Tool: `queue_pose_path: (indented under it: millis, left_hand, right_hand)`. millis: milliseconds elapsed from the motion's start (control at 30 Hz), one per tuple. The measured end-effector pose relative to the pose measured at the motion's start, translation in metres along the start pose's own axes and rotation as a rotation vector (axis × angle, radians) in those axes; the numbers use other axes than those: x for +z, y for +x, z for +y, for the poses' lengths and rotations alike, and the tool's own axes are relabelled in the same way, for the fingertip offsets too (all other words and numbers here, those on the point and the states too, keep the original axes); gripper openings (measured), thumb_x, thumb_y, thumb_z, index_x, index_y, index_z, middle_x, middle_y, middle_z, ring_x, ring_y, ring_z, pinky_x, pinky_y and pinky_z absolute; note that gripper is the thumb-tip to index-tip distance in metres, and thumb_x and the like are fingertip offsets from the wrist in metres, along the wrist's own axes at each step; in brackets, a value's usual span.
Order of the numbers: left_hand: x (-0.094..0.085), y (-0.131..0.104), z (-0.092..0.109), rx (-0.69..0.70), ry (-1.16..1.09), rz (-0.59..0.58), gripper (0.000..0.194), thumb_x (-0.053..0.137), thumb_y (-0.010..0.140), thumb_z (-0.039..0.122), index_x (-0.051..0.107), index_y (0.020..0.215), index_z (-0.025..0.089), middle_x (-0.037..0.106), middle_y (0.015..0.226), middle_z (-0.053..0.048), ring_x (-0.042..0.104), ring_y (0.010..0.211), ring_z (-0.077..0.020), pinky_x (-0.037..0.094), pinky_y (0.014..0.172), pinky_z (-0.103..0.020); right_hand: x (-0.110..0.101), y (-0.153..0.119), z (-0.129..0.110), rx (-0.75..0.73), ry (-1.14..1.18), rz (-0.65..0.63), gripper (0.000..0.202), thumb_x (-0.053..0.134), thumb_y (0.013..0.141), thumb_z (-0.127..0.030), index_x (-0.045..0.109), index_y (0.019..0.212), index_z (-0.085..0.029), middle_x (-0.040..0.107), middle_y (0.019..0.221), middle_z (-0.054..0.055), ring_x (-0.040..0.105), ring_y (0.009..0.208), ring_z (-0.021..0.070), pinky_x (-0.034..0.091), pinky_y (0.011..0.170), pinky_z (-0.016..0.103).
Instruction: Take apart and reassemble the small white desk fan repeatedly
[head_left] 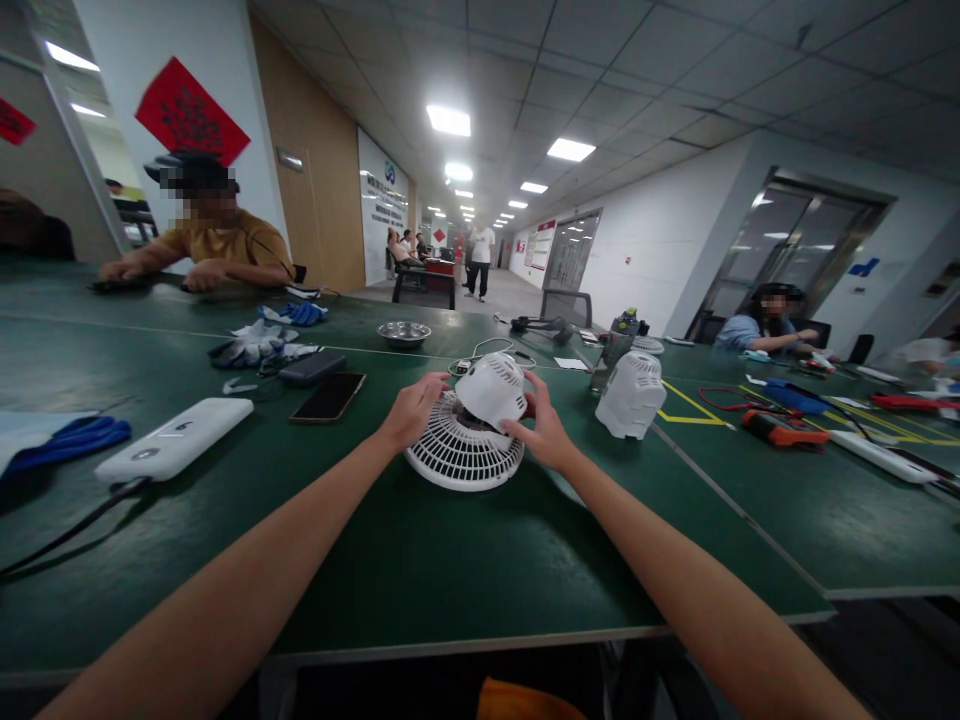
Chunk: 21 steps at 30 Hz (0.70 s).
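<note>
A round white fan grille (466, 462) lies on the green table in front of me. A white, slotted motor cover (491, 388) sits tilted over its middle, with a dark gap showing beneath it. My left hand (414, 412) grips the grille's left rim, its fingertips close to the cover. With thumb and fingers, my right hand (546, 428) holds the cover's right side. Behind the fan lies a pale cable (517, 352). A second white plastic housing (632, 397) stands upright to the right.
Left of the fan lie a black phone (328, 397), a white power bank (176, 438), a dark case (313, 367) and gloves (259, 345). A metal bowl (404, 334) stands behind. An orange multimeter (784, 430) is at right. Other people sit across the table.
</note>
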<state>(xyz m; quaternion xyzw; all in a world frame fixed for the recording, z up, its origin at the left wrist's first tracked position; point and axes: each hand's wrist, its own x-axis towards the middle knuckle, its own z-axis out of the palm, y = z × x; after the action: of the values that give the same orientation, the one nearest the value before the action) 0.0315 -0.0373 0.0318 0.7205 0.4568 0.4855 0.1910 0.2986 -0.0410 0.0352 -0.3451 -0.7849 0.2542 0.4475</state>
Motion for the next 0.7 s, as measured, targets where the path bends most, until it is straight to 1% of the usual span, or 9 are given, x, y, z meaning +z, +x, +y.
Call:
queue_pose_path:
  millis: [100,200,300,400,500,600,700]
  left_hand:
    - [-0.001,-0.004,0.010,0.070,0.083,-0.117,0.057,0.033,0.095,0.051,0.051,0.137,0.018,0.064,0.127,-0.010,0.059,0.116,-0.0278,0.040,0.099,-0.040]
    - [-0.002,-0.006,0.017,0.111,0.145,-0.166,0.057,0.034,0.094,0.050,0.047,0.140,0.019,0.061,0.131,-0.010,0.057,0.118,-0.0294,0.039,0.100,-0.044]
    - [-0.003,-0.006,0.019,0.110,0.160,-0.181,0.057,0.034,0.094,0.050,0.046,0.140,0.018,0.062,0.129,-0.011,0.057,0.116,-0.0299,0.040,0.099,-0.045]
    - [-0.003,-0.007,0.020,0.097,0.152,-0.170,0.057,0.030,0.095,0.051,0.048,0.138,0.018,0.062,0.128,-0.012,0.057,0.115,-0.0299,0.040,0.098,-0.045]
    - [-0.002,-0.007,0.018,0.087,0.168,-0.171,0.056,0.032,0.095,0.052,0.050,0.135,0.018,0.063,0.123,-0.012,0.059,0.109,-0.0288,0.042,0.094,-0.045]
    - [0.000,-0.005,0.015,0.118,0.238,-0.189,0.058,0.040,0.091,0.055,0.052,0.132,0.017,0.065,0.114,-0.013,0.060,0.101,-0.0279,0.044,0.089,-0.044]
    - [-0.001,-0.002,0.014,0.156,0.315,-0.203,0.060,0.049,0.085,0.060,0.057,0.123,0.015,0.065,0.106,-0.013,0.061,0.095,-0.0279,0.045,0.085,-0.043]
  right_hand:
    - [-0.001,0.002,0.003,-0.016,-0.041,0.000,0.092,0.069,0.079,-0.040,0.015,0.151,-0.023,0.063,0.112,0.010,0.063,0.092,0.0256,0.051,0.089,0.046]
    - [-0.003,0.004,0.008,-0.048,-0.071,-0.006,0.091,0.067,0.081,-0.039,0.013,0.152,-0.023,0.062,0.114,0.011,0.063,0.092,0.0247,0.052,0.088,0.046]
    - [-0.002,0.006,0.008,-0.068,-0.131,-0.020,0.091,0.067,0.082,-0.041,0.012,0.153,-0.024,0.060,0.119,0.012,0.063,0.090,0.0233,0.053,0.086,0.045]
    - [0.000,0.006,0.003,-0.097,-0.231,-0.043,0.085,0.067,0.081,-0.040,0.021,0.151,-0.027,0.055,0.130,0.011,0.061,0.095,0.0236,0.051,0.088,0.045]
    - [0.002,0.006,0.000,-0.127,-0.269,-0.058,0.077,0.066,0.080,-0.035,0.029,0.148,-0.027,0.048,0.140,0.011,0.058,0.102,0.0247,0.050,0.090,0.045]
    - [0.001,0.006,0.000,-0.137,-0.243,-0.051,0.078,0.065,0.078,-0.031,0.029,0.147,-0.025,0.047,0.140,0.011,0.057,0.105,0.0257,0.050,0.090,0.045]
    - [-0.003,0.006,0.002,-0.141,-0.216,-0.063,0.078,0.065,0.077,-0.030,0.030,0.146,-0.024,0.052,0.134,0.011,0.057,0.106,0.0266,0.048,0.092,0.046]
